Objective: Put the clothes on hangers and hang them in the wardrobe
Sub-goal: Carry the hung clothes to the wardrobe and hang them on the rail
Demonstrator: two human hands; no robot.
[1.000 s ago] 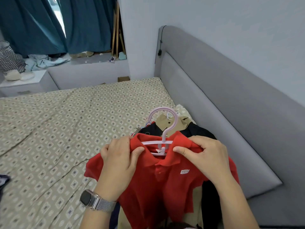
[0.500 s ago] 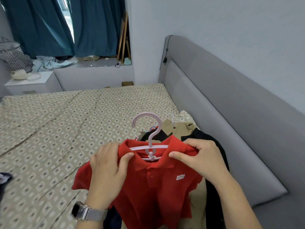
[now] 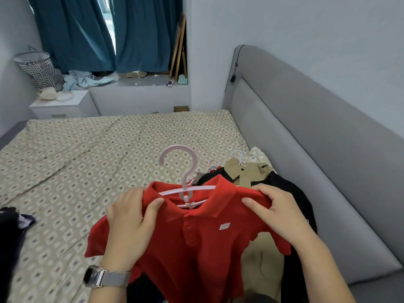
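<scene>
Since a moment ago both my hands have lifted the shirt [image 3: 196, 241] higher, and the hook [image 3: 179, 154] now stands well above my knuckles. My left hand [image 3: 131, 228] pinches the left shoulder, thumb on the front; my right hand [image 3: 277, 213] pinches the right shoulder likewise. Between them the hanger [image 3: 185, 193] sits inside the collar. It's light, soft, floppy cloth that could slide off, so I judge the stiff hook is the better hold for carrying.
</scene>
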